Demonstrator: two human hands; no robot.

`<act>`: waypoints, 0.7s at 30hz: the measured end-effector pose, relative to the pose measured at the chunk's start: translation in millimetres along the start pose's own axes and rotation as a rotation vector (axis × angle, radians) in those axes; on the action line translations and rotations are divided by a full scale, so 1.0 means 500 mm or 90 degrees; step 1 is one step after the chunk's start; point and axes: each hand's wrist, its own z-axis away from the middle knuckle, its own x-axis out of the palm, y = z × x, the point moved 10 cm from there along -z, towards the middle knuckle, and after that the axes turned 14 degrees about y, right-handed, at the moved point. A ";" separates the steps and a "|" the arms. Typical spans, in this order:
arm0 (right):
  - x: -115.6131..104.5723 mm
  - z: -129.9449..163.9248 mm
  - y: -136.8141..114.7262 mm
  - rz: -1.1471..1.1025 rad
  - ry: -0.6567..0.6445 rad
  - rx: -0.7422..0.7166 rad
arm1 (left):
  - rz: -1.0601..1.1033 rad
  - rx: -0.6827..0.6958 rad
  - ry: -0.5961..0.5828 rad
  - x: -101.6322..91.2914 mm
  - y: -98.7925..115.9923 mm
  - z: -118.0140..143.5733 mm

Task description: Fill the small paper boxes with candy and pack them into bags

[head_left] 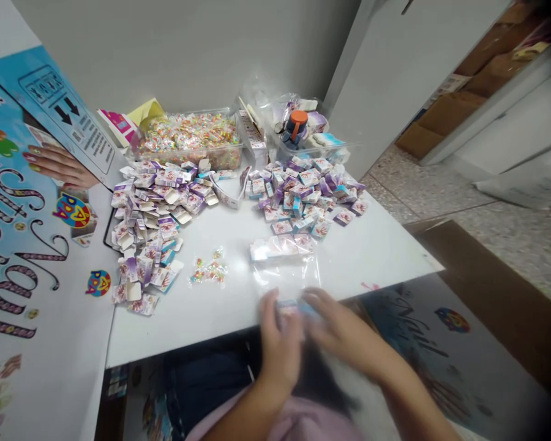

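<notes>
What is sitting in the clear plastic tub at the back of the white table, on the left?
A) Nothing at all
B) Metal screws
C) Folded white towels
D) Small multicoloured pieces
D: the clear plastic tub at the back left of the white table is filled with small multicoloured pieces.

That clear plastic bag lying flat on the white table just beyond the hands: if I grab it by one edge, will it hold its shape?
Probably not. The clear bag looks thin and crinkled, so it should flop. It likely weighs little, holding only a few small boxes at its far end, which may slide inside.
</notes>
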 end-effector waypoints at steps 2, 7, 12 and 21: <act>0.002 0.003 0.005 0.031 -0.025 -0.005 | -0.043 0.070 0.000 -0.003 0.010 -0.003; -0.014 -0.017 0.026 0.116 0.036 0.023 | -0.092 0.236 -0.063 0.007 0.029 0.011; -0.045 -0.040 0.002 0.088 0.179 -0.035 | -0.113 0.301 -0.079 0.010 0.032 0.024; -0.044 -0.032 0.070 -0.072 0.468 0.187 | -0.051 0.083 0.018 0.033 -0.011 -0.019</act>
